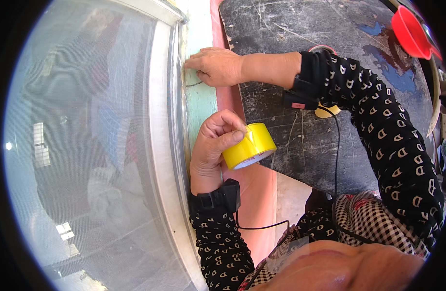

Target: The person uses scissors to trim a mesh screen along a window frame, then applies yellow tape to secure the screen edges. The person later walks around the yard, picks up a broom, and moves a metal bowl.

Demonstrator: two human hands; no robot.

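My left hand point(217, 140) holds a roll of yellow adhesive tape point(250, 145), thumb and fingers pinching at the tape's upper left edge. The roll is tilted, its pale core facing down. Farther up, my right hand point(217, 67) lies palm down on a pale green sill point(201, 102), fingertips against the edge of a window frame point(163, 72). Its thumb stands apart from the fingers, and the undersides of the fingers are hidden. A short, thin dark strand point(194, 84) shows on the sill just below that thumb.
Left of the sill is a mesh window screen point(81, 145). To the right stands a scratched black tabletop point(277, 145). Partly behind my right arm lie a yellow round object point(326, 111) and a red-rimmed one point(322, 47). A red plastic scoop point(408, 32) is at upper right. Black cables run from both wrist devices.
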